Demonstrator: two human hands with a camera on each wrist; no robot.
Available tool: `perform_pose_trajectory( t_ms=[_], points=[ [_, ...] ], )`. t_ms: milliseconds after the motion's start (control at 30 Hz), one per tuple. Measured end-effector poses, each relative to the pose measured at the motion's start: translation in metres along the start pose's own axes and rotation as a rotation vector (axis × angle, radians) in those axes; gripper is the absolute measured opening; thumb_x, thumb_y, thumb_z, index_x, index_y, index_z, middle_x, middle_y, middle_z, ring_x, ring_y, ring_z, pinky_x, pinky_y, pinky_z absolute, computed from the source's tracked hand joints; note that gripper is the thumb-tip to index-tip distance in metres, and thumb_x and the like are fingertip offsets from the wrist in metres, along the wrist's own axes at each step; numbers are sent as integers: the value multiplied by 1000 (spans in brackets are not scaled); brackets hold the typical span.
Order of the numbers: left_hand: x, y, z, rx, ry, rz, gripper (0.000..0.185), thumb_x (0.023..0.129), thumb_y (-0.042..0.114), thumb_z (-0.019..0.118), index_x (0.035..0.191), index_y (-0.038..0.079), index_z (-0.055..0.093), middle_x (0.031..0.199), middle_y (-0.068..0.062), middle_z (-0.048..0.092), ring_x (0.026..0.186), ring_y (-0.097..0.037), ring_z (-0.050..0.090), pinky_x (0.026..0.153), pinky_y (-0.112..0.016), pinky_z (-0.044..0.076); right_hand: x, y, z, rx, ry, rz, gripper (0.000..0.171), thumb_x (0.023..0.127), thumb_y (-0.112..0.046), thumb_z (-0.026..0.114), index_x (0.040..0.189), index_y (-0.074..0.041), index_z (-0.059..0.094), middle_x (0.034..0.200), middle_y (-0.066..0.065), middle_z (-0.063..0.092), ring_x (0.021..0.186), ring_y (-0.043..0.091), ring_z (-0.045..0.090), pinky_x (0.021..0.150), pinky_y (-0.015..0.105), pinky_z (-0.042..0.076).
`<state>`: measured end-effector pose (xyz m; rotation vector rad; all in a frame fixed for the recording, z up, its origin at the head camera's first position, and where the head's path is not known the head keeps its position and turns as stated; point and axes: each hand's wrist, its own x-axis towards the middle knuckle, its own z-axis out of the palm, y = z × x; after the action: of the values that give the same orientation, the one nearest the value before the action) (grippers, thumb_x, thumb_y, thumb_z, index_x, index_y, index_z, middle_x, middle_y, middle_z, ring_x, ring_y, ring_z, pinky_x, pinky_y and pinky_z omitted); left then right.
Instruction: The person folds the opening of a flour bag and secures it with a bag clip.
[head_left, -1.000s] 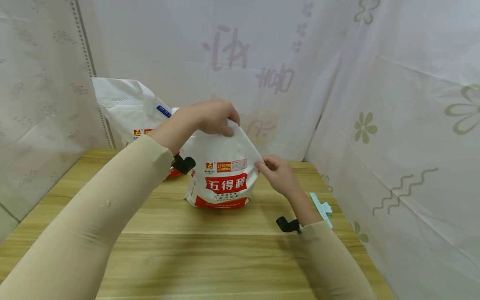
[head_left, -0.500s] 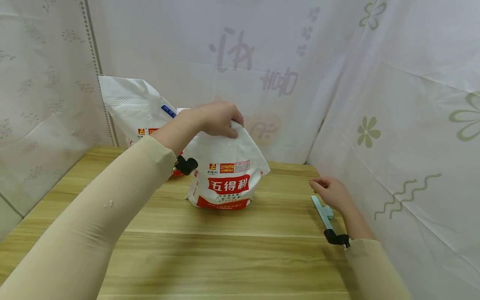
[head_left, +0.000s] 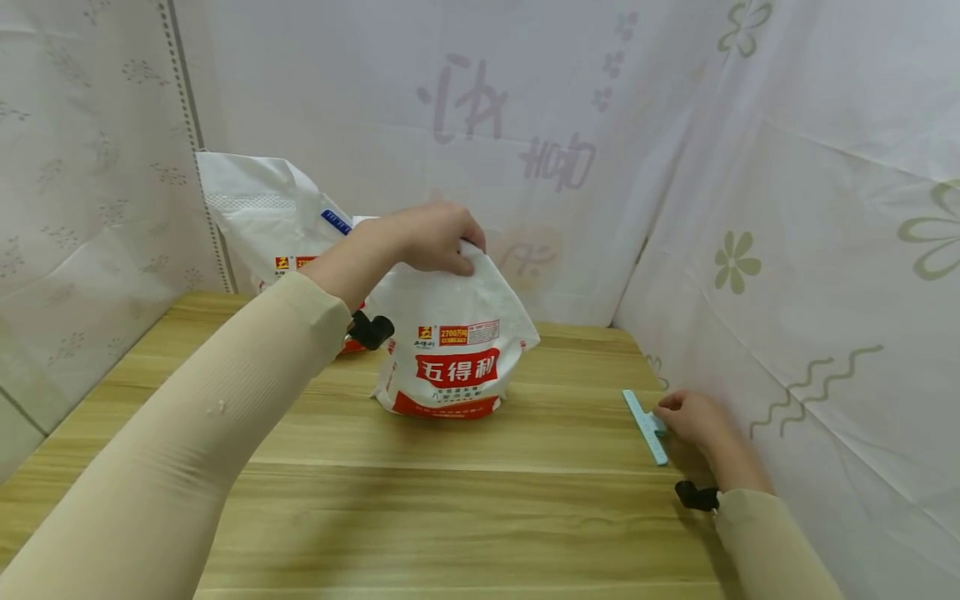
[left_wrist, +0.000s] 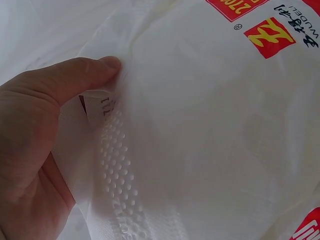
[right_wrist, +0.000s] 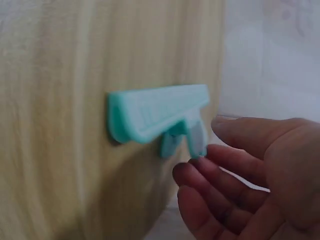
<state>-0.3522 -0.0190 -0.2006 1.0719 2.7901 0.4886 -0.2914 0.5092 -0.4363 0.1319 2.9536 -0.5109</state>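
A white flour bag with red print stands upright on the wooden table. My left hand pinches its folded top edge, and in the left wrist view the thumb lies over the white film beside a dimpled strip of the flour bag. At the right side of the table lies a light turquoise bag clip. My right hand is at the clip's handle. In the right wrist view, thumb and bent fingertips are spread around the levers of the clip, with a gap at the thumb.
A second white flour bag with a tall upper part stands behind my left arm, partly hidden. Pale patterned sheets hang behind the table and along its right side, close to my right hand.
My right hand has let go of the bag's right corner and moved right and down to the clip. The left hand keeps its hold on the bag's top.
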Motion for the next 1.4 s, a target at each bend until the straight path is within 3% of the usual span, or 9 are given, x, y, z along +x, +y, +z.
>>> perform_pose_trajectory(
  t_ms=[167,367,467,700,867,1067,1233,1400],
  points=[
    [1,0,0,-7,-2,4,24,105,17,69,128,12,77,120,-9,75,94,-26,75,84,-37,68,4,4,5,-23,-14,32,47,107,-28,65,128,14,68,119,32,73,110,48,67,96,59,55],
    [2,1,0,-11,-3,6,23,106,18,70,126,12,77,119,-9,75,93,-26,75,82,-37,68,5,3,7,39,-27,66,46,107,-27,65,127,15,69,90,15,76,83,25,68,75,38,55],
    [3,1,0,-13,-4,7,23,106,17,70,127,12,77,119,-9,75,93,-26,75,82,-37,68,5,1,10,122,-41,87,45,108,-24,65,125,18,68,84,10,75,75,18,69,68,31,57],
    [4,1,1,-11,-4,13,22,105,17,70,125,12,77,117,-9,76,92,-26,75,82,-37,68,2,-3,15,384,-112,151,48,109,-20,66,130,23,62,85,12,74,70,16,74,67,32,65],
    [4,-1,2,-16,-9,14,22,106,16,69,126,12,77,118,-8,76,93,-26,74,84,-37,68,1,-7,16,403,-133,136,39,107,-25,70,118,12,72,80,4,71,73,15,69,67,31,61],
    [2,-1,1,-17,-10,11,23,105,16,68,126,12,77,118,-9,76,93,-26,75,84,-37,68,4,-13,16,404,-126,121,28,105,-31,71,103,-2,74,70,-6,57,66,13,54,60,28,47],
    [1,-1,1,-21,-7,8,23,105,16,68,126,12,77,118,-9,76,93,-26,75,84,-37,68,5,-24,12,534,-121,93,30,108,-28,70,113,1,71,89,-7,66,81,7,64,73,25,60],
    [0,-1,0,-19,-7,6,22,105,15,68,125,11,77,118,-10,76,92,-26,75,84,-38,68,3,-44,6,615,-83,36,42,111,-31,66,124,9,66,100,-4,71,89,6,74,85,25,64]
  ],
)
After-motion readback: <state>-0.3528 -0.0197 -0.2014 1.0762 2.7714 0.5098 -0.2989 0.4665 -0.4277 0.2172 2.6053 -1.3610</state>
